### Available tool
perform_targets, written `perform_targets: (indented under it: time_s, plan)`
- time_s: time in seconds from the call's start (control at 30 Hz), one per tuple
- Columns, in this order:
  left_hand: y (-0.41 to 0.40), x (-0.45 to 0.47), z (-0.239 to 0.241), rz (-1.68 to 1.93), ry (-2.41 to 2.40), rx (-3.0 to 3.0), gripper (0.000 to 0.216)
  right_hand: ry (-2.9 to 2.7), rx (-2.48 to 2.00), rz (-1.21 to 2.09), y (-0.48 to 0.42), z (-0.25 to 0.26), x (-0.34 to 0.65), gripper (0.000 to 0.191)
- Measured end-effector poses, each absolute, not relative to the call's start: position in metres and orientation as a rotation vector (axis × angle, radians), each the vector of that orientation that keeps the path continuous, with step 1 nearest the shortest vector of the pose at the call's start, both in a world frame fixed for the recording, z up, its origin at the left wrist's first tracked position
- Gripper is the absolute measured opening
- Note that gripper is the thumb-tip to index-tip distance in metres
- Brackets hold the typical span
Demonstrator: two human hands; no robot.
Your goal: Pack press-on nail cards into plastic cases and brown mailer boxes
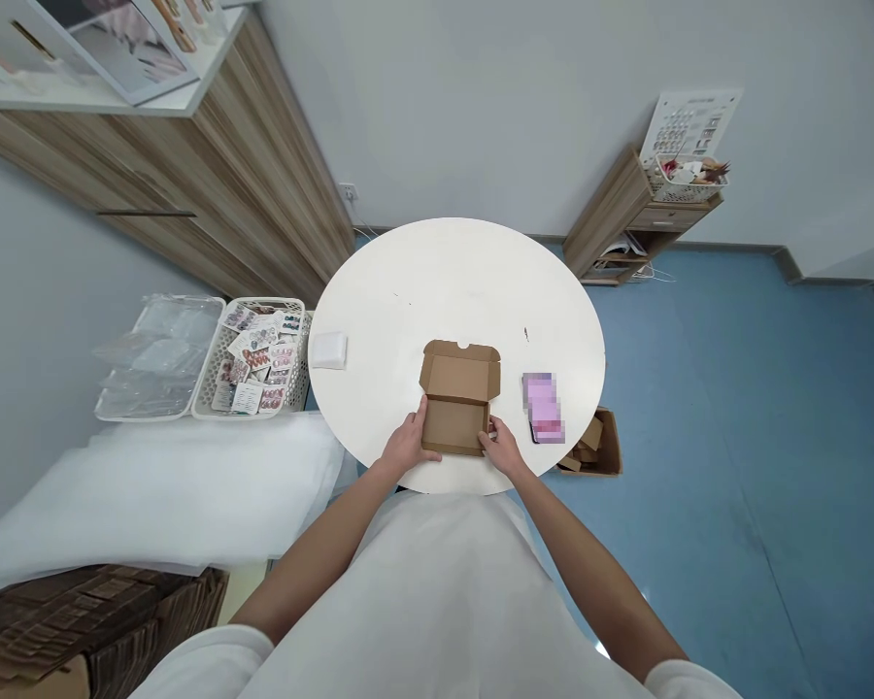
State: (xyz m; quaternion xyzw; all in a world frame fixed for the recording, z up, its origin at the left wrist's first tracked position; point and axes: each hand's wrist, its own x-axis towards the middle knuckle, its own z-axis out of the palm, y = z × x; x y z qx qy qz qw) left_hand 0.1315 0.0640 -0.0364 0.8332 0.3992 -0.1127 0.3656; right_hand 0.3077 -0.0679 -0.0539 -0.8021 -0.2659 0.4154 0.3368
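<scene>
A small brown cardboard box lies on the white round table near its front edge. Its lid is raised and tipped back, and the bare inside shows. My left hand holds the box's left side, with one finger along the wall and another digit by the front corner. At the right side, my right hand pinches the wall, its thumb near the front corner and its fingers partly hidden. To the right of that hand lies a phone with a blurred pink screen.
A white packet lies at the table's left. Beyond it stand a basket of nail sets and a tray of clear bags. White sheets lie above flat cardboard stacks. A carton of cardboard pieces sits right.
</scene>
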Motion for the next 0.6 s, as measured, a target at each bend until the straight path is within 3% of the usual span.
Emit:
perform_targets:
  time_s: [0.2, 0.6]
  plan:
    - [0.061, 0.130, -0.046, -0.139, 1.139, 2.092, 0.107, -0.842, -2.059, 1.088, -0.059, -0.059, 0.315, 0.046]
    - [0.039, 0.118, -0.057, -0.051, 1.291, 1.893, 0.101, -0.923, -2.004, 1.184, -0.052, -0.059, 0.318, 0.061]
